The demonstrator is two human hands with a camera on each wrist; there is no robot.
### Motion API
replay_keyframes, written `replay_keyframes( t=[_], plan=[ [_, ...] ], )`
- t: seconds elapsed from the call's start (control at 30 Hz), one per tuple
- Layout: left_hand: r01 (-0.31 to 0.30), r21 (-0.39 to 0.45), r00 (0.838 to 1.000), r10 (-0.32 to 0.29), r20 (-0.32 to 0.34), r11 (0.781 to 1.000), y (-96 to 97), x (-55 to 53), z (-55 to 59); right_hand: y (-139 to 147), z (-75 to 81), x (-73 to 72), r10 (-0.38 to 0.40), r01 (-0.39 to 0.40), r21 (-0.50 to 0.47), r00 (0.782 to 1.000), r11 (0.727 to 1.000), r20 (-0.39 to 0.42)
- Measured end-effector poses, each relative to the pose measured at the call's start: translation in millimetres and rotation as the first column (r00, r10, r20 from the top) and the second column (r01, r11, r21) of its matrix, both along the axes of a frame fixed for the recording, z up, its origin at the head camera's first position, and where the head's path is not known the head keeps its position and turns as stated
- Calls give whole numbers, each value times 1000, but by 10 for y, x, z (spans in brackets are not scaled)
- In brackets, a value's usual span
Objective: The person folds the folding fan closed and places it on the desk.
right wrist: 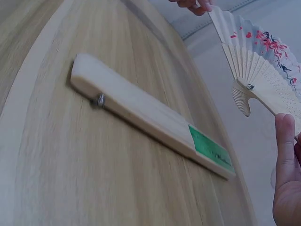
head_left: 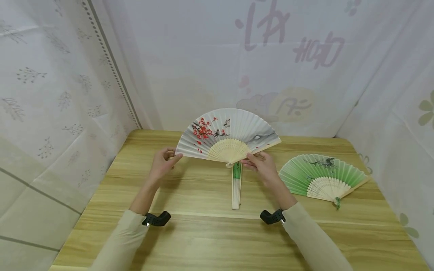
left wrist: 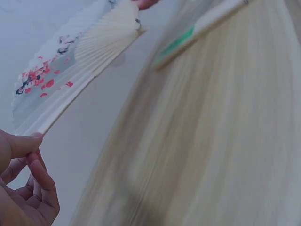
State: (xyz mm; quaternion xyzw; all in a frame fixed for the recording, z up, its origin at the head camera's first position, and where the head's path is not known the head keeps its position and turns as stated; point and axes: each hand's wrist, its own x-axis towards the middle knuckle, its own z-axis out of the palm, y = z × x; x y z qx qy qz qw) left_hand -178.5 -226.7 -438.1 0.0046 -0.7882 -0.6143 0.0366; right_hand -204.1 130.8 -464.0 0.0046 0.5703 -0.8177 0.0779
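Note:
A white folding fan [head_left: 251,124] with red blossoms and dark birds is spread wide above the table. My left hand [head_left: 163,162] pinches its left outer corner between thumb and fingers. At the other side my right hand [head_left: 262,165] holds the right edge rib, near the pale slatted part close to the pivot. Below the spread fan, a folded green fan [head_left: 236,188] lies on the table, its pale ribs toward me and its upper end hidden behind the white fan. In the left wrist view, the left thumb [left wrist: 21,145] presses on the fan's corner.
An open green fan [head_left: 296,175] with a dark branch print and a green tassel [head_left: 337,203] lies on the right of the wooden table [head_left: 203,241]. Printed white curtains [head_left: 190,56] hang behind the table and along both sides. Each wrist wears a black camera mount [head_left: 158,219].

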Motion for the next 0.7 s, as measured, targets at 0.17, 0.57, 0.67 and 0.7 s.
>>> replay_keyframes(
  t=[0.17,0.57,0.67,0.7],
  plan=[
    [-35,66,999,35,4,997,212,-106,-24,167,-19,46,-29,29,31,1000,999,-3],
    [-89,129,995,82,61,988,452,-161,-66,328,-65,116,-78,80,43,996,996,-41],
    [-98,137,994,90,63,986,470,-169,-71,334,-69,129,-87,90,41,994,995,-70],
    [-101,141,994,92,65,985,475,-171,-73,335,-71,130,-88,92,40,993,995,-82]
  ],
)
